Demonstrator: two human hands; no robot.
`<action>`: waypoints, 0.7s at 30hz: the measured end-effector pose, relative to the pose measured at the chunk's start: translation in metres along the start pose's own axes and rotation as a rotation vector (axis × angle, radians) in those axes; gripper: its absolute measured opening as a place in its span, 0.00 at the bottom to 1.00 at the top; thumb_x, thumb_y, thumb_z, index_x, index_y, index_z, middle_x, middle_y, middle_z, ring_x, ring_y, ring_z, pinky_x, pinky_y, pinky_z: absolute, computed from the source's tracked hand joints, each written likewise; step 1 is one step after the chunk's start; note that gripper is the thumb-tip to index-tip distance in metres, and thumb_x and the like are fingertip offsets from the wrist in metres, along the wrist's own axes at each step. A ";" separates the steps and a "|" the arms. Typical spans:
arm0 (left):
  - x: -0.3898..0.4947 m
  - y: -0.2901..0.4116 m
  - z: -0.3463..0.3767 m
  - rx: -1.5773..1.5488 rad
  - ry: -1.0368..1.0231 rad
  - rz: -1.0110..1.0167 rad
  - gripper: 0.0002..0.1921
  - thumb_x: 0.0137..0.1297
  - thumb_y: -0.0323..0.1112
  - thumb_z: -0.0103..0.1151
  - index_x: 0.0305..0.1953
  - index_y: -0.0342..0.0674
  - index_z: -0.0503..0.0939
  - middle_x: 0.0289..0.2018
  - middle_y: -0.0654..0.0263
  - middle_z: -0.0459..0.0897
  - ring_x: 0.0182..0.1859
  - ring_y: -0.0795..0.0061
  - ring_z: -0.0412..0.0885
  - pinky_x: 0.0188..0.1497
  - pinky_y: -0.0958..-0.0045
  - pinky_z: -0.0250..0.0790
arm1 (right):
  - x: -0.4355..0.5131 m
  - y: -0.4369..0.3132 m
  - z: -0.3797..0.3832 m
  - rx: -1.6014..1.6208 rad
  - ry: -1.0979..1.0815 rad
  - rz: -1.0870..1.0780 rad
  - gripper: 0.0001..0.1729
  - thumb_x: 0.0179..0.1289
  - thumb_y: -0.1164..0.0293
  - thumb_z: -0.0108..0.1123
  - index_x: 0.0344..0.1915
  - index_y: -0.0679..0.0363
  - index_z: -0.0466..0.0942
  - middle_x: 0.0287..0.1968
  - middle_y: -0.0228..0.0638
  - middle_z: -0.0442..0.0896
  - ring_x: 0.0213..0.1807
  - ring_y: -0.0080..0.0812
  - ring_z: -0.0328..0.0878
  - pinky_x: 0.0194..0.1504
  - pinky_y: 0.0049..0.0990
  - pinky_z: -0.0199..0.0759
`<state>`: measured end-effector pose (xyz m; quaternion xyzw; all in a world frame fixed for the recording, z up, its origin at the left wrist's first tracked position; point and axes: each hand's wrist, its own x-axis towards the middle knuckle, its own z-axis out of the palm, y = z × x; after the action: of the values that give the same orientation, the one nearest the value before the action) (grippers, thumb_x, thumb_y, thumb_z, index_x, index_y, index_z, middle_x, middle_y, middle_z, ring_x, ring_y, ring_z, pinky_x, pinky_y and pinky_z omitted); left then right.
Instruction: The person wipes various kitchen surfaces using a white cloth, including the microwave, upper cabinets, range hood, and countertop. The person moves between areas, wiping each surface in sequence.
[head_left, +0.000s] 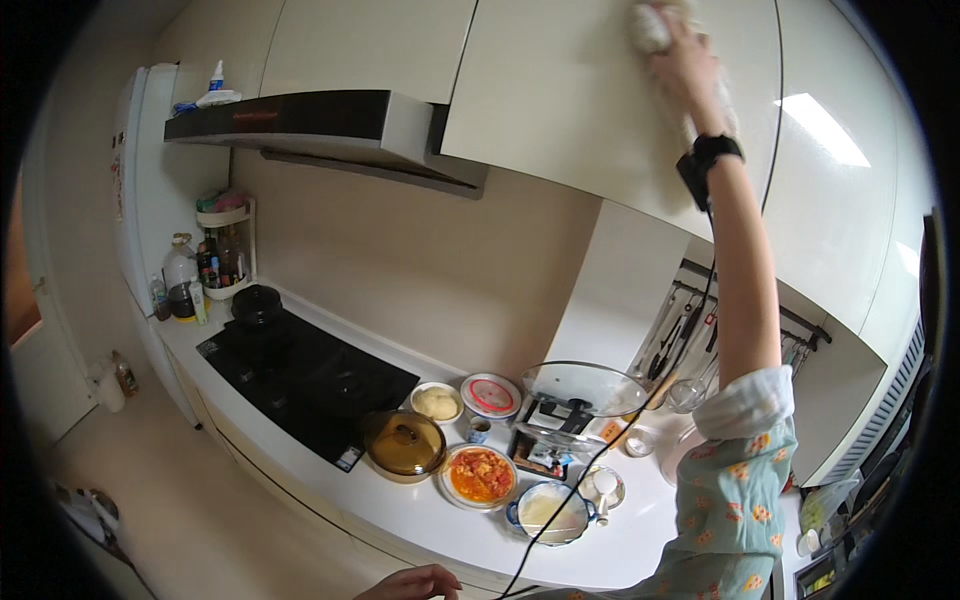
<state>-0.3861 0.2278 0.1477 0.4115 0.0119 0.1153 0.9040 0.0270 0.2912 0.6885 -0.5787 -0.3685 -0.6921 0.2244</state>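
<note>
My right hand (686, 67) is raised high and presses a pale cloth (651, 28) against the glossy cream door of a wall cabinet (555, 97). Part of the cloth hangs down behind my wrist, which carries a black band with a device (705, 169). A black cable (555, 514) runs from there down across the view. At the bottom edge, only the upper part of my left hand (416, 583) shows, low in front of the counter. Its fingers are slightly bent, with nothing visible in them.
On the white counter (420, 532) stand a plate of tomato and egg (480, 475), an amber lidded pot (405, 442), a blue-handled bowl (553, 514) and a glass lid (585, 386). Left are a black cooktop (315, 375) and a range hood (315, 120). Utensils hang from a rail (697, 292).
</note>
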 end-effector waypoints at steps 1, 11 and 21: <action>0.000 0.000 -0.004 -0.008 0.009 -0.008 0.15 0.66 0.41 0.50 0.44 0.35 0.72 0.32 0.64 0.76 0.37 0.74 0.74 0.41 0.75 0.65 | -0.018 -0.029 0.008 -0.037 0.013 -0.124 0.39 0.44 0.67 0.59 0.61 0.41 0.62 0.61 0.28 0.67 0.59 0.44 0.64 0.54 0.49 0.61; -0.025 0.012 -0.031 0.121 -0.107 0.071 0.16 0.67 0.41 0.48 0.45 0.33 0.71 0.33 0.63 0.76 0.38 0.73 0.74 0.42 0.75 0.66 | -0.102 -0.132 -0.005 0.190 -0.398 -0.844 0.44 0.33 0.82 0.57 0.57 0.38 0.69 0.59 0.27 0.69 0.58 0.37 0.63 0.51 0.37 0.62; -0.063 0.020 -0.008 0.108 0.250 0.207 0.15 0.66 0.41 0.48 0.40 0.32 0.72 0.31 0.63 0.75 0.35 0.74 0.73 0.40 0.75 0.65 | -0.005 -0.205 0.023 0.128 -0.102 -0.019 0.27 0.58 0.72 0.52 0.60 0.53 0.65 0.55 0.37 0.72 0.56 0.36 0.69 0.55 0.34 0.65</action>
<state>-0.4520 0.2326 0.1527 0.4409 0.0880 0.2572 0.8554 -0.1083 0.4371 0.6341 -0.5942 -0.4282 -0.6389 0.2353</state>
